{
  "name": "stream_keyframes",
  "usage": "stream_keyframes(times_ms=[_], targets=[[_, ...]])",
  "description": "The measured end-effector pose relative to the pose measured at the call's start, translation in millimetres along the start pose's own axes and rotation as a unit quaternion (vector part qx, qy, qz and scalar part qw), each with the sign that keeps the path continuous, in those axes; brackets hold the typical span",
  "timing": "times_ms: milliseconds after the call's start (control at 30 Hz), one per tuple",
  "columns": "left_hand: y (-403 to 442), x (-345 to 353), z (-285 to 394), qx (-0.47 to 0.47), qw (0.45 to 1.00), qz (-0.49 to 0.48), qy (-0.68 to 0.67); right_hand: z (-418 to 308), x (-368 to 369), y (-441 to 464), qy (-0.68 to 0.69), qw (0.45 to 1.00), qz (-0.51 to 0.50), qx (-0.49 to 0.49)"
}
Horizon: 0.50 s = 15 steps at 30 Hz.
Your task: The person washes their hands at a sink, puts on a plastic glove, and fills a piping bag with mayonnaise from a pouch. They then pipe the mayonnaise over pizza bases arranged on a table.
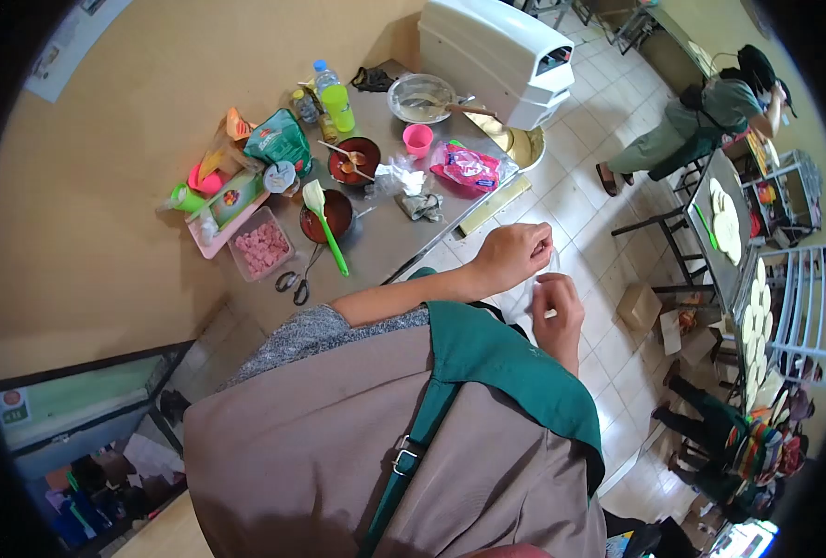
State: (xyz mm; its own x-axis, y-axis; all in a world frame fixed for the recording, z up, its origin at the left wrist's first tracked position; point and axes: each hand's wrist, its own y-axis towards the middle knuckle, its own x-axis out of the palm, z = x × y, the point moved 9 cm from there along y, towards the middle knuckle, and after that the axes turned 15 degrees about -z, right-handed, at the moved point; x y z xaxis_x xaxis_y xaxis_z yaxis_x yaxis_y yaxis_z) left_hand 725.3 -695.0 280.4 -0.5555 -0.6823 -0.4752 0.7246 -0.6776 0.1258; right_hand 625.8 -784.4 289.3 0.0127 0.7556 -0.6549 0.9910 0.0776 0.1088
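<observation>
My left hand (pixel 515 256) is out in front of the green apron (pixel 515 358), its fingers curled closed. Just below it in the view is my right hand (pixel 559 312), also with bent, closed fingers. Some thin whitish material (pixel 522 305) shows beside and between the two hands; its kind is unclear against the pale floor. What the fingertips pinch is hidden. On the table to the left, a green-handled spatula (pixel 327 228) lies across a dark bowl (pixel 312 216), near black-handled scissors (pixel 294 284).
The table (pixel 385 242) also holds a tub of pink cubes (pixel 262 244), a second dark bowl (pixel 354 160), a pink cup (pixel 418 139), a pink packet (pixel 469 167) and a bottle (pixel 337 102). A white machine (pixel 496 56) stands behind. Other people (pixel 710 116) are at the right, near tables with flat dough pieces (pixel 724 223).
</observation>
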Motion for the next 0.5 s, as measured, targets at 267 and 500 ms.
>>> stream_keyframes(times_ms=[267,500], targets=[[-9.1,18.5,25.4,0.148,0.957,-0.053,0.246,98.2,60.5,25.3,0.257,0.946,-0.12,0.158],[-9.1,14.7,29.1,0.19,0.934,0.022,0.301,127.3,53.9,49.1,0.639,0.756,0.123,0.069]])
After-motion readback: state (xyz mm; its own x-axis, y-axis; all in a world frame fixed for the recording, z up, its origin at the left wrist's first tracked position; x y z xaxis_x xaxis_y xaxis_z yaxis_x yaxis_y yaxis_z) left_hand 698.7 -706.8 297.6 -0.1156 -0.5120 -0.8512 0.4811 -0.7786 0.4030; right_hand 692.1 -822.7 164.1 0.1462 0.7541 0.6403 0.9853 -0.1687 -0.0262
